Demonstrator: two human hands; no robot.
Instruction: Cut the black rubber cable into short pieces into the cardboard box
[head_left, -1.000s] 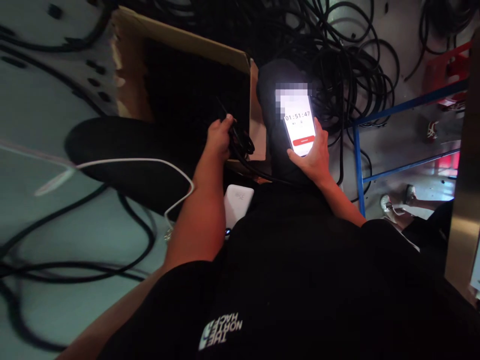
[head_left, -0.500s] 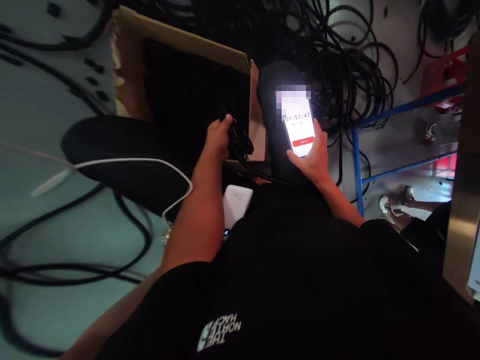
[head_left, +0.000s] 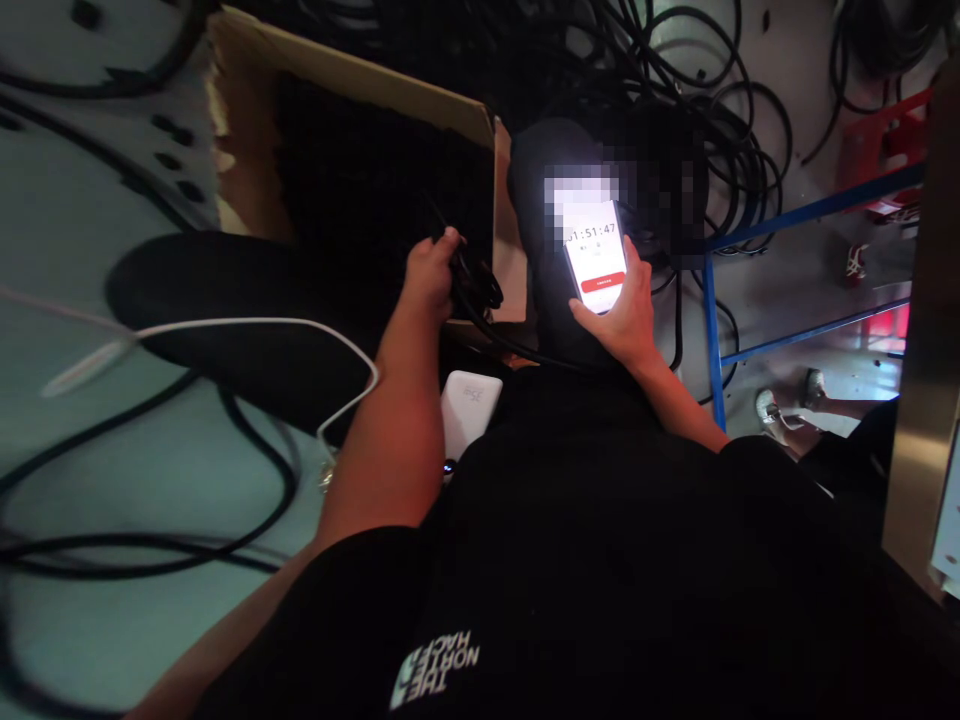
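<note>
My left hand (head_left: 433, 272) is closed around a black cable (head_left: 474, 278) at the near right part of an open cardboard box (head_left: 511, 262). The cable runs from that hand across toward my lap. Dark contents fill the box, too dim to make out. In my right hand (head_left: 628, 310) is a smartphone (head_left: 602, 262), held above my knee, its lit screen showing a timer and a red button. Part of the screen is pixelated. A white power bank (head_left: 470, 408) lies by my lap, beside my left forearm.
Black cables (head_left: 739, 130) lie coiled on the floor beyond my knee, and thick black cable (head_left: 277, 470) loops at the left. A white cord (head_left: 255, 322) crosses my left thigh. At the right stand a blue metal frame (head_left: 814, 222), a red crate (head_left: 881, 145) and another person's shoes (head_left: 769, 410).
The view has shifted slightly, so everything sits a little further left. Both hands keep their grips, and the timer shows the same digits.
</note>
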